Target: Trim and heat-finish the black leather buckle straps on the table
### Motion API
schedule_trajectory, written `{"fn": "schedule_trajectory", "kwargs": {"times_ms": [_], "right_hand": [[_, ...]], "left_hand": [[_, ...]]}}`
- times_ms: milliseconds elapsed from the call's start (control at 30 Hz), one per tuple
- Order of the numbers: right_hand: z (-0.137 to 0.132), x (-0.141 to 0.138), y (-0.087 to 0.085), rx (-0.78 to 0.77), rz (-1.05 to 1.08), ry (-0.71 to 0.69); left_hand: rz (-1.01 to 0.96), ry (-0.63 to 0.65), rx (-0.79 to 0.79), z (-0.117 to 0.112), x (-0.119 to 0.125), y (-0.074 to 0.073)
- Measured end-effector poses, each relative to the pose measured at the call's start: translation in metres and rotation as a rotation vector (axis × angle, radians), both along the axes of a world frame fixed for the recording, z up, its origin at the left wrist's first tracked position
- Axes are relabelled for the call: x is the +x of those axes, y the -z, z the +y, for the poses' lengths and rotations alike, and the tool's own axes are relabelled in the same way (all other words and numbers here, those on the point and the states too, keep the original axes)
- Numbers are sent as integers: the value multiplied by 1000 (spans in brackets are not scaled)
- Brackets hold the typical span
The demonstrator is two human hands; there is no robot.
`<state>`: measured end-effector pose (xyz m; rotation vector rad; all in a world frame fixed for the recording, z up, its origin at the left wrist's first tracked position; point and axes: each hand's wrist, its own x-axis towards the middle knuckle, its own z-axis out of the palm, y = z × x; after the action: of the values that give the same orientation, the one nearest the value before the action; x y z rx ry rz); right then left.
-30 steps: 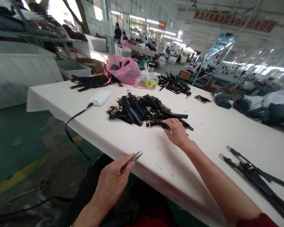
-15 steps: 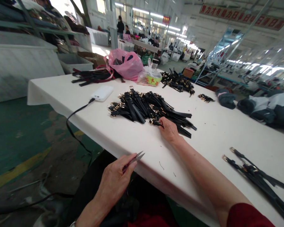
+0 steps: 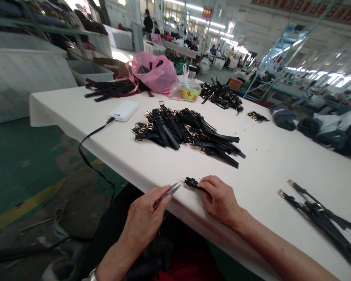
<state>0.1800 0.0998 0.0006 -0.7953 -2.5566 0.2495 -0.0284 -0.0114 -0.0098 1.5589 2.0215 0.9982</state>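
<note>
My left hand (image 3: 143, 220) hangs just off the near edge of the white table (image 3: 266, 156), closed around small thread snips (image 3: 169, 191) whose blades point right. A little to the right, my right hand (image 3: 220, 199) rests on the table, fingers closed on one black strap with a gold buckle (image 3: 191, 182). The buckle end sticks out toward the snip blades, a short gap apart. Farther back lies a big pile of black buckled straps (image 3: 187, 130).
A white power bank (image 3: 124, 110) with a black cable (image 3: 89, 154) sits left of the pile. Behind are a pink bag (image 3: 153, 74), dark red straps (image 3: 112, 88) and another strap heap (image 3: 220, 97). A few long straps (image 3: 318, 216) lie at right. People work far back.
My right hand pulled one strap out of the pile and drew it back to the near edge beside the snips. The left hand stayed where it was.
</note>
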Motion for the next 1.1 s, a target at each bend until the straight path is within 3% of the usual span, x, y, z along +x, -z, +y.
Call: {"fn": "schedule_trajectory", "kwargs": {"times_ms": [267,533,1100], "right_hand": [[4,-17,-9,-223,21,120],[9,-19,4,-262,79,146],[8,-19,3,-317,130,98]], "left_hand": [[217,38,1,6,5,-6],[512,107,-31,7,8,-10],[575,140,-53,12,10,-13]]}}
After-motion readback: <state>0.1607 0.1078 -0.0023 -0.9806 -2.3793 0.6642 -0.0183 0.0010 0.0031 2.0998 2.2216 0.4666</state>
